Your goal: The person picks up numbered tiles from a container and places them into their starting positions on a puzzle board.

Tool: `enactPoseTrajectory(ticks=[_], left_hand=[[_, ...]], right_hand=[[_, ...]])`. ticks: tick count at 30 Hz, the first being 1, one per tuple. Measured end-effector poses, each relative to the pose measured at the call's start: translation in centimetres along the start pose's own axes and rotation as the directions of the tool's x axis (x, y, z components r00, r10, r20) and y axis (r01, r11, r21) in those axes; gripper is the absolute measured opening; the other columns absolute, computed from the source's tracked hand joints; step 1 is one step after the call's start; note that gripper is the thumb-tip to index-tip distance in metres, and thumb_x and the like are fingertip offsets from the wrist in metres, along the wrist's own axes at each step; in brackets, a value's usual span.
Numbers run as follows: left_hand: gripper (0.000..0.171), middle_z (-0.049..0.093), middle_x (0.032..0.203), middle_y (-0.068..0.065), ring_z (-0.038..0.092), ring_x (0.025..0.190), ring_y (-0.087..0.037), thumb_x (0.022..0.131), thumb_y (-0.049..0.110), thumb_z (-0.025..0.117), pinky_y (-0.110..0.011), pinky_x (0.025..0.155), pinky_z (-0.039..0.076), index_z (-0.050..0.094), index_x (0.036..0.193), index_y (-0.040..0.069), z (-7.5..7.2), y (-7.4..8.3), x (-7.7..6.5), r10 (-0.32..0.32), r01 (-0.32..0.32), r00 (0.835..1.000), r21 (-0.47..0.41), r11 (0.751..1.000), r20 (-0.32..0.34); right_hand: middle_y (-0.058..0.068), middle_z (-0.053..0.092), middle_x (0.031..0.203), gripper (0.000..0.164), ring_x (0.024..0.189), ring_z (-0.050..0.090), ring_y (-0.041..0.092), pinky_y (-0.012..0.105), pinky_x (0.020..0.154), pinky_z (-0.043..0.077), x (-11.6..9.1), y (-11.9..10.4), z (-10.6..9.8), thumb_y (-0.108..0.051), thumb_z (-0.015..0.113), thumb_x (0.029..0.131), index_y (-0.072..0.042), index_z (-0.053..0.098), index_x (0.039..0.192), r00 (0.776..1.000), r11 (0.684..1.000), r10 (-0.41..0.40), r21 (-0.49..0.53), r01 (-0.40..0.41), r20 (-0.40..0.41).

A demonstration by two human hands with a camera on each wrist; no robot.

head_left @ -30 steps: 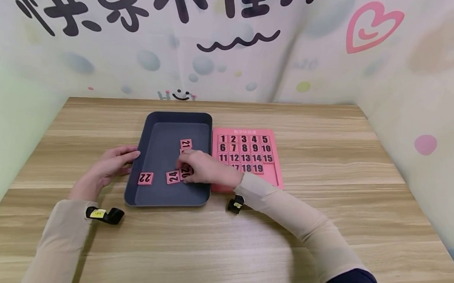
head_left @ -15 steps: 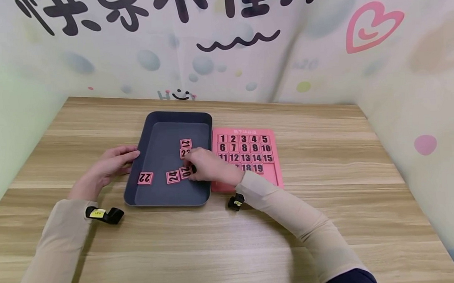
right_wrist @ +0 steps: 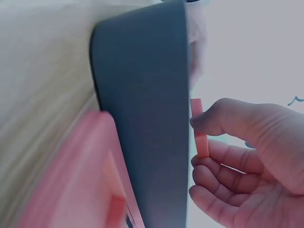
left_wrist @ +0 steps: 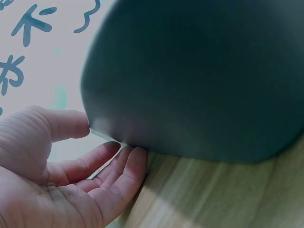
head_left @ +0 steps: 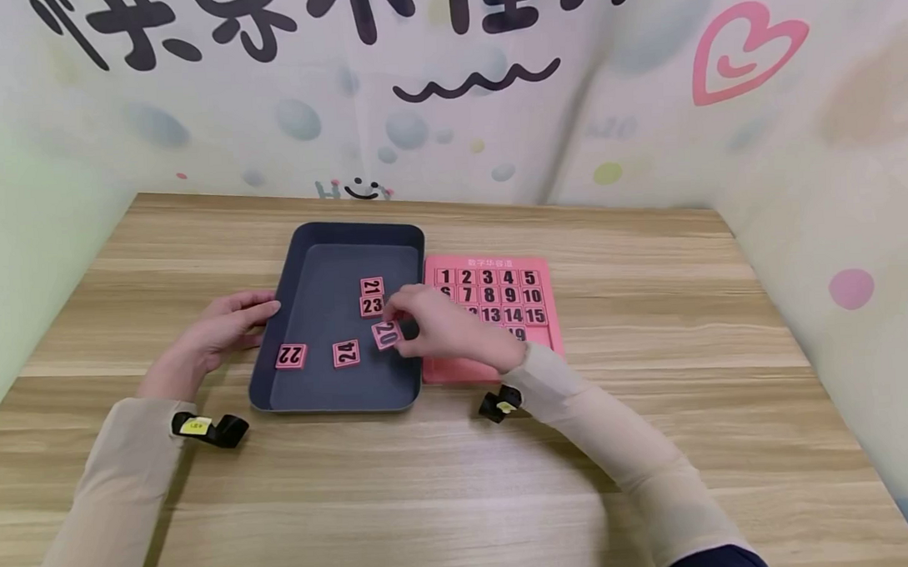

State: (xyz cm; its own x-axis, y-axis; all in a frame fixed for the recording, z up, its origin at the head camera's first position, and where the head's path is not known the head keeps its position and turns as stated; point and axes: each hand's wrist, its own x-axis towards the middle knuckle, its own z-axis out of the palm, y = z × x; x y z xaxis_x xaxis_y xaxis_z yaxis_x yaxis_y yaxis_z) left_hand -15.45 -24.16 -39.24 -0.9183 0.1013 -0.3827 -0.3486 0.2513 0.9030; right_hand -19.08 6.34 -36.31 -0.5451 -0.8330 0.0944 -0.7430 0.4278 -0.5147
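Note:
My right hand [head_left: 448, 317] pinches a pink number tile marked 20 [head_left: 386, 335] between thumb and fingers, over the right part of the dark grey tray [head_left: 336, 396]. In the right wrist view the same tile [right_wrist: 201, 137] shows edge-on beside the tray's wall. Inside the tray lie tiles 21 [head_left: 371, 286], 23 [head_left: 372, 306], 24 [head_left: 346, 354] and 22 [head_left: 290, 356]. My left hand [head_left: 219, 333] touches the tray's left side with relaxed fingers. In the left wrist view its thumb and fingertips [left_wrist: 137, 154] meet the tray's edge.
A pink number puzzle board [head_left: 490, 371] stands against the tray's right side, with rows of tiles from 1 upward; my right hand covers part of them. The wooden table [head_left: 431, 493] runs back to a printed wall [head_left: 449, 142].
Tile 20 has come away from tile 24, up and to the right in my right hand. Tile 23 is uncovered. My left hand stays put.

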Motion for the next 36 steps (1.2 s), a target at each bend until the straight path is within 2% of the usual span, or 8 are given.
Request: enactPoseTrajectory(ticks=[7,12,20,24,28,32,36], left_hand=[[0.065,0.053,0.095,0.019,0.055,0.085,0.005,0.098,0.029,0.05,-0.018,0.076,0.049,0.023,0.144,-0.008,0.1,0.0,0.0,-0.003,0.003,1.0,0.013,1.0,-0.001],[0.065,0.052,0.097,0.018,0.054,0.086,0.005,0.098,0.029,0.049,-0.018,0.076,0.049,0.022,0.144,-0.008,0.1,0.1,0.0,-0.009,0.009,1.0,0.02,1.0,-0.002],[0.065,0.051,0.099,0.016,0.054,0.086,0.005,0.098,0.03,0.05,-0.018,0.076,0.049,0.022,0.144,-0.008,0.2,0.1,0.1,-0.012,0.012,1.0,0.022,1.0,0.001],[0.065,0.051,0.099,0.016,0.054,0.086,0.005,0.098,0.029,0.049,-0.017,0.076,0.049,0.022,0.144,-0.008,0.2,0.1,0.1,-0.01,0.01,1.0,0.017,1.0,0.002],[0.066,0.051,0.098,0.016,0.054,0.086,0.005,0.098,0.03,0.05,-0.017,0.076,0.049,0.022,0.144,-0.008,0.1,0.1,0.1,-0.007,0.007,1.0,0.019,1.0,0.002],[0.066,0.049,0.107,0.008,0.053,0.086,0.006,0.098,0.031,0.049,-0.017,0.076,0.049,0.021,0.145,-0.007,0.2,0.0,0.2,-0.015,0.015,1.0,0.04,0.999,-0.001],[0.067,0.046,0.116,-0.001,0.052,0.087,0.006,0.098,0.032,0.048,-0.017,0.077,0.048,0.021,0.145,-0.006,0.1,-0.1,0.3,-0.023,0.023,1.0,0.061,0.998,-0.004]], right_hand=[[0.006,0.061,0.087,0.02,0.081,0.055,0.022,0.027,0.071,0.046,-2.9,1.2,-1.6,-0.002,0.068,0.076,-0.001,0.065,0.096,0.998,0.999,-0.004,0.031,0.006,-0.063],[0.004,0.062,0.088,0.021,0.081,0.055,0.019,0.03,0.074,0.049,-5.0,2.4,-2.4,0.002,0.069,0.072,-0.001,0.064,0.093,0.994,1.0,-0.009,0.008,0.01,-0.111],[0.009,0.063,0.087,0.024,0.083,0.06,0.025,0.034,0.076,0.051,-8.3,4.7,-2.9,0.003,0.071,0.069,0.003,0.064,0.092,0.982,1.0,-0.013,0.007,0.014,-0.188],[0.011,0.064,0.089,0.027,0.084,0.061,0.026,0.034,0.077,0.052,-9.9,5.7,-3.0,0.005,0.071,0.067,0.005,0.064,0.093,0.983,1.0,0.021,0.013,-0.019,-0.184],[0.011,0.064,0.092,0.029,0.086,0.06,0.025,0.036,0.08,0.051,-11.3,6.5,-3.2,0.004,0.072,0.068,0.004,0.064,0.095,0.983,0.996,0.087,0.01,-0.087,-0.163],[0.01,0.065,0.093,0.029,0.087,0.059,0.023,0.037,0.081,0.049,-12.2,7.2,-3.2,0.002,0.073,0.069,0.003,0.065,0.096,0.98,0.992,0.126,-0.006,-0.129,-0.152],[0.008,0.064,0.091,0.03,0.084,0.057,0.022,0.038,0.078,0.048,-13.0,7.7,-3.2,0.001,0.075,0.068,0.001,0.066,0.096,0.98,0.991,0.129,-0.014,-0.133,-0.149]])
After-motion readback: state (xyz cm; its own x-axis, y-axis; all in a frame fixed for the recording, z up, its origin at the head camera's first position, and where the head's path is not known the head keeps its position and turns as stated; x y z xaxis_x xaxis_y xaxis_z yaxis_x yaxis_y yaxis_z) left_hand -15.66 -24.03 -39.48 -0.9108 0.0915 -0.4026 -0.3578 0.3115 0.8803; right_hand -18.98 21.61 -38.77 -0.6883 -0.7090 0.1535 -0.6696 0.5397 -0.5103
